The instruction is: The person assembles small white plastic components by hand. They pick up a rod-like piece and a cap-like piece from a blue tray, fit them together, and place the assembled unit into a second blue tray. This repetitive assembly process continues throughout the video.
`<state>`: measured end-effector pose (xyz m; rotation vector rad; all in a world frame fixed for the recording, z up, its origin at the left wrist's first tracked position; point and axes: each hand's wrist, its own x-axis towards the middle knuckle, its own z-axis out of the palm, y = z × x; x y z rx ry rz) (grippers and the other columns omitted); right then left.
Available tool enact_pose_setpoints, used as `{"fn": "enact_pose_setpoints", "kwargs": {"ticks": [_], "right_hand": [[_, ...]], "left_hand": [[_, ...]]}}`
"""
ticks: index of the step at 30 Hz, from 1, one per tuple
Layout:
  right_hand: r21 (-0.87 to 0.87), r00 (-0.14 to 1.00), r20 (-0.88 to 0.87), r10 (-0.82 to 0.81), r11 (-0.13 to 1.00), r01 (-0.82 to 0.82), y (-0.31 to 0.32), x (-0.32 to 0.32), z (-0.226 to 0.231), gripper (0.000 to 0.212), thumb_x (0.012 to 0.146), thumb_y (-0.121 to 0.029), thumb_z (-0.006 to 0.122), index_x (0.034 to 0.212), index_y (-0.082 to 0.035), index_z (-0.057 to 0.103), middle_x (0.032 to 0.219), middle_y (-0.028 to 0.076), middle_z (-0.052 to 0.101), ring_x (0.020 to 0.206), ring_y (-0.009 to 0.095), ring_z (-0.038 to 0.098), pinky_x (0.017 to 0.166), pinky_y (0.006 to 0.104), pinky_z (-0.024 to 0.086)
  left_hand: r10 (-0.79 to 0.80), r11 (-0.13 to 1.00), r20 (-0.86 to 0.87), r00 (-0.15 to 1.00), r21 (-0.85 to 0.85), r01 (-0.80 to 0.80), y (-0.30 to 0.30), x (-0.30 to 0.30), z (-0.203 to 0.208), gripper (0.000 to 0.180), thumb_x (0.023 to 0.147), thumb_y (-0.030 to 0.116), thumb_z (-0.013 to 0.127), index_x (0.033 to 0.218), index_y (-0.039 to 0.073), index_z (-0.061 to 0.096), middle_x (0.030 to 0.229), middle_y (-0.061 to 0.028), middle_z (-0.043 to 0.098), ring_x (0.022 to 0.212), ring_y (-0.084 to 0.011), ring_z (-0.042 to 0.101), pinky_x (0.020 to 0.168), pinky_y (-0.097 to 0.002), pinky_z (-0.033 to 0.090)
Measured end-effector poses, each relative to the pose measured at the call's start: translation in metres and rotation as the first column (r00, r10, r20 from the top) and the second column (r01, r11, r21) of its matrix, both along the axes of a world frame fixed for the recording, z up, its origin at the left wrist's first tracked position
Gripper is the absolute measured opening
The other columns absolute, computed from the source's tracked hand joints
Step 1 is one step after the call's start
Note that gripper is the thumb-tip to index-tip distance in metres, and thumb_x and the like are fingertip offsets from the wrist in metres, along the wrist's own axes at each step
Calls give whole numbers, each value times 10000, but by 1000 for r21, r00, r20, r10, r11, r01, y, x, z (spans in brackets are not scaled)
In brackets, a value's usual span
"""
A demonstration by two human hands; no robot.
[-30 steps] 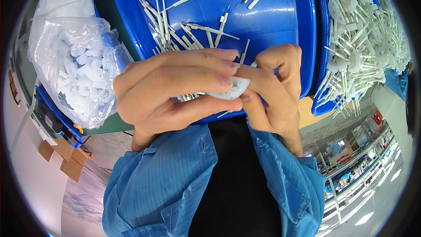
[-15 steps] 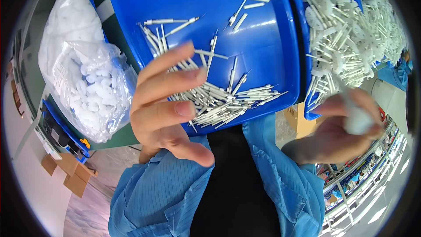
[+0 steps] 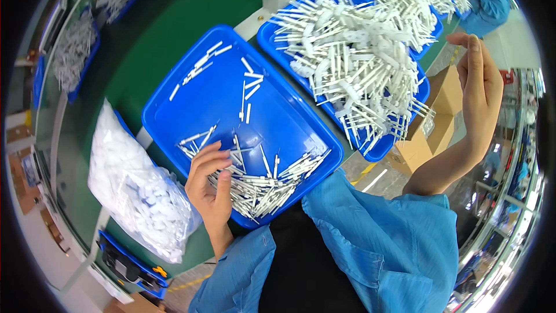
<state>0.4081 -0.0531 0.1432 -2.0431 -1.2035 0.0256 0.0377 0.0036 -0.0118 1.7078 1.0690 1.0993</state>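
Observation:
My left hand (image 3: 209, 188) is over the near left part of a blue tray (image 3: 272, 101), fingers loosely bent and apart, nothing visible in it. Just under and beside it lies a pile of slim white sticks (image 3: 272, 188), some with thin pointed ends. My right hand (image 3: 479, 81) is raised at the right, past a second blue tray (image 3: 379, 149), its fingers pointing up with nothing visible in them. That tray is heaped with white sticks joined to flat translucent pieces (image 3: 359, 52). Near the heap's right corner hangs a clear-and-white piece (image 3: 427, 124).
Left of the tray lies a clear plastic bag (image 3: 139, 191) of small white pieces. A small blue bin (image 3: 136, 269) with dark items sits below it. Cardboard boxes (image 3: 443, 113) stand under my right hand. Another person in a blue sleeve (image 3: 489, 8) is at the far right.
The view has swung toward the right. My right hand has risen, and the white piece formerly in its fingers no longer shows there. My left hand stays over the tray's near left part.

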Motion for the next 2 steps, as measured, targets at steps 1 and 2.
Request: {"fn": "enact_pose_setpoints", "kwargs": {"ticks": [1, 2], "right_hand": [[-6, 1000, 4, -18, 1000, 18, -9, 8, 3, 355, 1019, -306, 469, 996, -28, 688, 619, -59, 349, 587, 29, 311, 526, 207, 234], [-50, 999, 7, -37, 998, 38, -20, 21, 2, 352, 1021, -308, 461, 1016, -44, 692, 633, -60, 343, 594, 31, 305, 525, 212, 237]], "left_hand": [[36, 998, 11, 999, -48, -35, 0, 2, 1, 122, 790, 119, 700, 855, 17, 681, 942, -128, 686, 1054, -342, 612, 917, -427, 463], [38, 996, -13, 999, -78, -39, 0, 1, 2, 122, 822, 138, 688, 858, 21, 682, 964, -128, 683, 1062, -338, 608, 936, -427, 452]]}}
